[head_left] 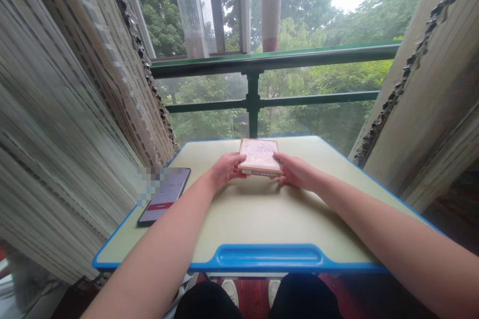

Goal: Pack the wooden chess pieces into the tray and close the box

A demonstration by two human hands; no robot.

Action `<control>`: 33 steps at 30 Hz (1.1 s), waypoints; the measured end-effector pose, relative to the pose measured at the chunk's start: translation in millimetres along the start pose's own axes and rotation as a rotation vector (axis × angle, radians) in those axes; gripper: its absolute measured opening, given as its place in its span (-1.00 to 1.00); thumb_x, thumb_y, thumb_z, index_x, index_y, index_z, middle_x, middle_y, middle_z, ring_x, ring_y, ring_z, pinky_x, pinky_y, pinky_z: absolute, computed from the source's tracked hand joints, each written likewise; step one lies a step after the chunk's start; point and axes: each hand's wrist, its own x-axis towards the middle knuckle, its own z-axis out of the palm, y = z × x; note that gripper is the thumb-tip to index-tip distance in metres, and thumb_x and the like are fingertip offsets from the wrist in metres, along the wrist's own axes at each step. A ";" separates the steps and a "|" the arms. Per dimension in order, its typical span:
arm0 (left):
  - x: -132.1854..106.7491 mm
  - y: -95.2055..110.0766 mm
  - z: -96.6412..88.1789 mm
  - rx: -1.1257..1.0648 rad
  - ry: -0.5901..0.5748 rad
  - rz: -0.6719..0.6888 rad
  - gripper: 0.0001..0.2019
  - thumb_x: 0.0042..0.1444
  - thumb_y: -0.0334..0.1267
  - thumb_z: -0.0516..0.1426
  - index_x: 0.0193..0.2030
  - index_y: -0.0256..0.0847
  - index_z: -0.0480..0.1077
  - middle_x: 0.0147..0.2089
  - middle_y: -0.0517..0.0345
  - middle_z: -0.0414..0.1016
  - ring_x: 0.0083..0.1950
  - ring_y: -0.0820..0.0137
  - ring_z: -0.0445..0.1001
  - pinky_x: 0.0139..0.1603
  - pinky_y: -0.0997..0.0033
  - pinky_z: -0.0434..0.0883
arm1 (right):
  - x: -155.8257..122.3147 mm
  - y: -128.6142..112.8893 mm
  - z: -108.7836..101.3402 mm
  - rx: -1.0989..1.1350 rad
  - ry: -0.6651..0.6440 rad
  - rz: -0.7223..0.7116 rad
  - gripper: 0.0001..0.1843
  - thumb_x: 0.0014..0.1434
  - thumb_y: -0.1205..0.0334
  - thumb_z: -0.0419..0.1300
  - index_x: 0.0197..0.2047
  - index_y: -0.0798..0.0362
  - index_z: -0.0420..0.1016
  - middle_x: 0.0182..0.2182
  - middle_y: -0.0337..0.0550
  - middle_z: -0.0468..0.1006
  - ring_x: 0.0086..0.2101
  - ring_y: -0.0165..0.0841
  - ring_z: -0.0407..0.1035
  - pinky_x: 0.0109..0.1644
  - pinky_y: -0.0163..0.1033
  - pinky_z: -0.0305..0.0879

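A flat pink and white box with a brown edge (259, 154) lies at the far middle of the pale desk (262, 209). My left hand (224, 169) grips its near left corner, thumb on top and fingers curled under the side. On the near right corner my right hand (294, 170) holds it the same way. Both forearms reach straight out over the desk.
A phone (164, 195) with a lit screen lies on the desk's left side. A blue pen tray (269, 256) runs along the near edge. Bamboo blinds hang on both sides. A green railing (273, 60) and window stand just behind the desk.
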 end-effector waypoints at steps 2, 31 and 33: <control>0.6 -0.6 -1.7 -0.006 -0.026 -0.007 -0.72 -0.02 -0.28 0.14 -0.13 -0.29 0.37 -0.35 -0.01 0.52 -0.42 0.38 0.49 -0.46 0.47 0.42 | 0.8 1.8 0.1 0.050 -0.022 -0.025 -0.77 0.23 0.17 -0.01 -0.17 0.13 0.34 -0.46 -0.11 0.54 -0.55 -0.43 0.39 -0.56 -0.39 0.32; 4.4 -2.8 -8.0 -0.066 0.011 0.067 -0.75 -0.03 -0.16 0.20 -0.32 -0.34 0.43 -0.42 0.06 0.49 -0.40 0.43 0.46 -0.31 0.43 0.39 | -4.9 5.6 7.7 -0.002 -0.145 -0.098 -0.78 0.13 0.38 0.06 -0.14 0.18 0.42 -0.21 0.05 0.56 -0.24 -0.28 0.47 -0.12 -0.18 0.41; 4.0 -3.1 -8.3 -0.060 0.004 0.081 -0.76 -0.06 -0.17 0.22 -0.33 -0.34 0.43 -0.41 0.07 0.49 -0.41 0.45 0.45 -0.33 0.46 0.37 | -6.3 4.5 9.1 -0.001 -0.139 -0.095 -0.77 0.13 0.39 0.06 -0.13 0.19 0.42 -0.22 0.05 0.56 -0.25 -0.28 0.47 -0.13 -0.18 0.41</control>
